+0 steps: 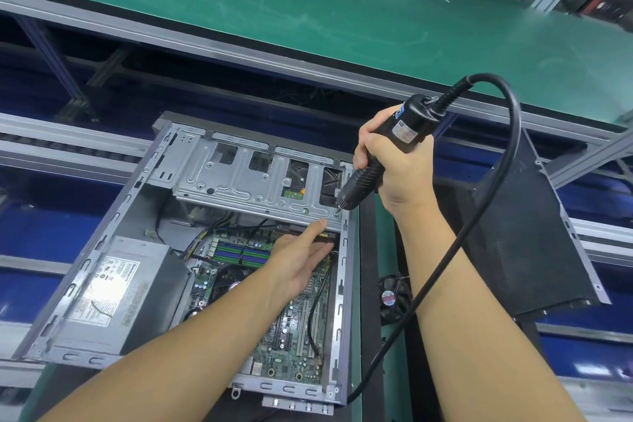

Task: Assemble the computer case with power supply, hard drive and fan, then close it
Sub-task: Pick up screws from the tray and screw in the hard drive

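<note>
Down at the right corner of the drive cage (239, 181), my right grip (394, 164) wraps the electric screwdriver (407, 127), bit on a screw (337, 212); my left grip (301, 260), fingers straight, braces its edge (steadying, I judge) inside the open computer case (346, 284) on the worktop (385, 250).

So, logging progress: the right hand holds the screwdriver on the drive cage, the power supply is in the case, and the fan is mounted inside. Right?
Only the fan is wrong: the head view shows it lying outside the case, to its right. The right hand does hold the screwdriver on the drive cage, and the power supply is in the case.
</note>
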`<state>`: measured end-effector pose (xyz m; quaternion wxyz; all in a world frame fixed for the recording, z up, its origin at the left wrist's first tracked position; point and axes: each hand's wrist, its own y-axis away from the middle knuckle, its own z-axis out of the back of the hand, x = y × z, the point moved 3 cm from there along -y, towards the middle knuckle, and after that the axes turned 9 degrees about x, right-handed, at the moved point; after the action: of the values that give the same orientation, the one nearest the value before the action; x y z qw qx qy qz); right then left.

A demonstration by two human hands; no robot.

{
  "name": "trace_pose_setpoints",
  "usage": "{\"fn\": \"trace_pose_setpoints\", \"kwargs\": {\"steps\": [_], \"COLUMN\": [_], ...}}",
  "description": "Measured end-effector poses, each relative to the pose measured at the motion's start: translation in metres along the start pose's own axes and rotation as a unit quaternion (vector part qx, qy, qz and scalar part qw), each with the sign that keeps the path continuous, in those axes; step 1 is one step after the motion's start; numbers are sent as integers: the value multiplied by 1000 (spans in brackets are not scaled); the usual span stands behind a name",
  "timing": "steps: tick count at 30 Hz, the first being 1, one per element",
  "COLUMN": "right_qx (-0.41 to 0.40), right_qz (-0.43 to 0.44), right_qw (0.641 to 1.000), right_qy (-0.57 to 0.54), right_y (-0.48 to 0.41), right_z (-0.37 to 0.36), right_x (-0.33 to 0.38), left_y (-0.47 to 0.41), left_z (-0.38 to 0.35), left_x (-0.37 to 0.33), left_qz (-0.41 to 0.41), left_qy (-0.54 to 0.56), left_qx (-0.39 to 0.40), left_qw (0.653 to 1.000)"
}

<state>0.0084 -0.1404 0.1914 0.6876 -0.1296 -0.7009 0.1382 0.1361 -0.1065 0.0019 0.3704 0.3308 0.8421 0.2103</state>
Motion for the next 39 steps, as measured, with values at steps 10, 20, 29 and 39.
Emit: {"fn": "trace_pose_setpoints", "kwargs": {"steps": [10, 20, 29, 39], "right_qx": [3, 29, 17, 38], "right_qz": [-1, -14, -21, -16], "right_qw": [1000, 999, 998, 999], "right_qy": [6, 42, 50, 28], "right_y": [-2, -10, -9, -8], "right_z": [0, -12, -8, -11], "right_x": [-2, -1, -6, -7], "left_y": [1, 2, 2, 2], "left_z": [-1, -2, -2, -2], "left_x": [-1, -1, -2, -1], "left_qz": [3, 8, 10, 8], "left_qy": [-11, -18, -21, -19], "left_qx": [5, 14, 15, 15], "left_qw": [1000, 1000, 1000, 1000]}}
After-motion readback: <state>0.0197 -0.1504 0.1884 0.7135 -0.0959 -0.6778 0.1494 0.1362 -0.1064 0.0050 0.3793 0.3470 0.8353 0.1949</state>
